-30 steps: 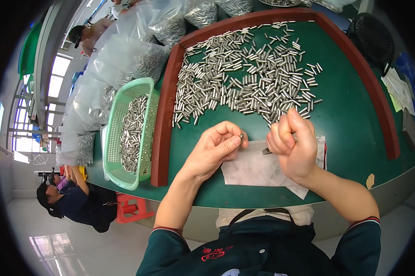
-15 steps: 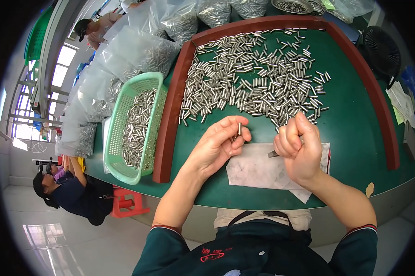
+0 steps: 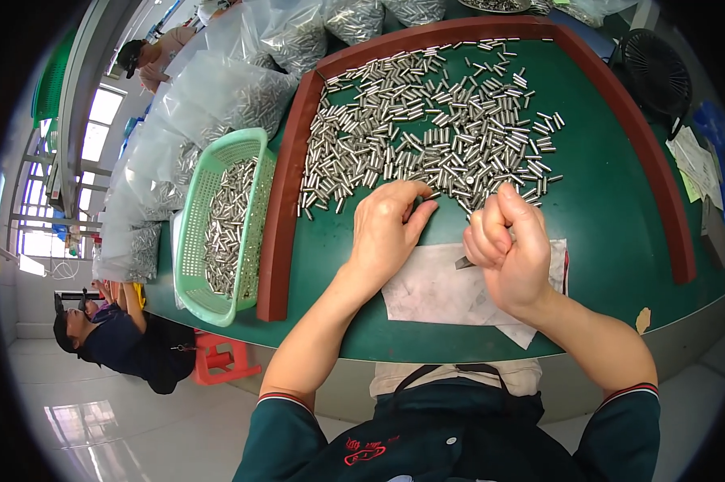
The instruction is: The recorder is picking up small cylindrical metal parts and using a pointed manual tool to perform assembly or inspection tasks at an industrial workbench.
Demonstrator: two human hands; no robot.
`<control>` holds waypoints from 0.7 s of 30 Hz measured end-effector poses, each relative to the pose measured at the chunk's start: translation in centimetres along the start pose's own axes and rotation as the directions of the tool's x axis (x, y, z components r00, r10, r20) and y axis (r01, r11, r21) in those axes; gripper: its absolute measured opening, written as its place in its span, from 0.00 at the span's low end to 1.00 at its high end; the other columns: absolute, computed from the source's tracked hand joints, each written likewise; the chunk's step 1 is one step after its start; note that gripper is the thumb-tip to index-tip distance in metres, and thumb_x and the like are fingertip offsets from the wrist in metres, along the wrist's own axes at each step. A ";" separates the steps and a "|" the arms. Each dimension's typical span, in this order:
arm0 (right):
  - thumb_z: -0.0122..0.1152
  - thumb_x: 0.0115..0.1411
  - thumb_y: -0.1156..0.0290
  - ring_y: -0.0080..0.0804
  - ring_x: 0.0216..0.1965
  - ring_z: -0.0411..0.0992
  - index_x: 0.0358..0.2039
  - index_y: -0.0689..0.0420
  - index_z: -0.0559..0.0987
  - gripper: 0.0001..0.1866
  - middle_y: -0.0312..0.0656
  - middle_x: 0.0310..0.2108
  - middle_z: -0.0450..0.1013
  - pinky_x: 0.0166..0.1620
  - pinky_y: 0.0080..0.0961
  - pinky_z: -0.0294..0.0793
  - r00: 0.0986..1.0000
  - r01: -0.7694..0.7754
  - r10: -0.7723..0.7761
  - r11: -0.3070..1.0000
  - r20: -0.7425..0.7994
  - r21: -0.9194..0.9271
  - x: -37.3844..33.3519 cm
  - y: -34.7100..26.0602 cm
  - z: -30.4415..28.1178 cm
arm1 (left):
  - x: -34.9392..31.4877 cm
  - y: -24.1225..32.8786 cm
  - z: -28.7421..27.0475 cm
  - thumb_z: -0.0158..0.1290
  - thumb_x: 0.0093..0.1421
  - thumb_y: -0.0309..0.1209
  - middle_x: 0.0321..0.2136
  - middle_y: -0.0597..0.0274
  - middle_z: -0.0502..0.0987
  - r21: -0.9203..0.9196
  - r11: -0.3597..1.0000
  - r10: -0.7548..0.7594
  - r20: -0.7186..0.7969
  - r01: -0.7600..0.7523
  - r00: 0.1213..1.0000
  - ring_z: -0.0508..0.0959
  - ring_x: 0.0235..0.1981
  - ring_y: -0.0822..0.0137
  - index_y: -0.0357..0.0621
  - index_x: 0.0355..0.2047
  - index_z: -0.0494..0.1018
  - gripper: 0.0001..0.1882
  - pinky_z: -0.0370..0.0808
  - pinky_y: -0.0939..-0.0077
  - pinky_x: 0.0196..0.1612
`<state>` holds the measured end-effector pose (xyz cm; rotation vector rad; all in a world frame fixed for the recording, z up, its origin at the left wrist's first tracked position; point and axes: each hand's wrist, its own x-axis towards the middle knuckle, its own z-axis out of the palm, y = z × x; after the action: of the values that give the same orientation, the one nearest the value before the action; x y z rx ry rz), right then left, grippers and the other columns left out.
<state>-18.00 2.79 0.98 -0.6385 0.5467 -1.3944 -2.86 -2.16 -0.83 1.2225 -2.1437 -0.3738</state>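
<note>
Many short metal pins (image 3: pixel 427 136) lie loose on the green tabletop in front of me. My left hand (image 3: pixel 387 229) is palm down at the pile's near edge, thumb and forefinger close to a pin there. Its other fingers curl underneath, so whatever they hold is hidden. My right hand (image 3: pixel 509 257) is closed in a fist beside the pile, thumb side up. From its left side sticks the end of a flat dark metal piece (image 3: pixel 464 263); the rest is covered by the fingers. Beneath lies a stained whitish cloth (image 3: pixel 435 297).
A dark red raised border (image 3: pixel 280 233) encloses the pile. Left of it stands a light green basket (image 3: pixel 192 257) holding pins. Clear bags (image 3: pixel 254 96) of pins line the far left. A black fan (image 3: pixel 656 72) and papers (image 3: pixel 694 165) sit at right. Other people (image 3: pixel 125 337) are at left.
My left hand has turned from palm up, showing a pin in its fingers, to palm down, moving forward to the pile's edge. The right fist stays much the same; the view has shifted slightly.
</note>
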 end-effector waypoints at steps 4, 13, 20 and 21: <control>0.34 0.61 0.62 0.16 0.09 0.43 0.09 0.53 0.53 0.23 0.30 0.07 0.48 0.14 0.16 0.42 1.000 -0.008 0.008 1.000 -0.008 -0.004 0.0 -0.1 0.0 | -0.3 0.4 -0.4 0.53 0.46 0.22 0.12 0.65 0.64 -0.052 0.992 -0.113 0.070 0.117 0.991 0.60 0.13 0.76 0.36 0.24 0.72 0.04 0.60 0.81 0.17; 0.33 0.61 0.63 0.16 0.10 0.42 0.08 0.53 0.54 0.23 0.30 0.07 0.48 0.15 0.17 0.42 0.998 0.049 -0.050 0.999 -0.027 -0.019 -0.2 -0.3 0.2 | -3.2 2.8 -1.7 0.54 0.45 0.21 0.10 0.69 0.62 -0.188 0.964 -0.112 0.360 0.189 0.926 0.58 0.13 0.79 0.35 0.21 0.71 0.03 0.57 0.83 0.16; 0.30 0.61 0.61 0.17 0.10 0.40 0.08 0.52 0.53 0.24 0.29 0.06 0.47 0.15 0.18 0.41 0.999 0.041 -0.042 0.998 -0.022 -0.038 0.0 0.0 -0.1 | -3.1 2.8 -1.7 0.54 0.44 0.20 0.10 0.66 0.64 -0.172 0.974 -0.082 0.350 0.150 0.933 0.59 0.12 0.77 0.35 0.20 0.71 0.03 0.58 0.82 0.16; 0.30 0.61 0.61 0.17 0.10 0.40 0.08 0.52 0.53 0.24 0.29 0.06 0.46 0.15 0.18 0.41 0.999 0.043 -0.044 0.999 -0.018 -0.033 0.0 0.0 -0.1 | -3.1 2.8 -1.7 0.54 0.44 0.20 0.10 0.66 0.64 -0.173 0.973 -0.084 0.349 0.152 0.933 0.59 0.12 0.77 0.35 0.20 0.71 0.03 0.58 0.82 0.16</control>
<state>-18.04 2.78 0.91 -0.6675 0.5738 -1.4362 -2.53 2.05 0.74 1.2467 -2.2535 -0.8875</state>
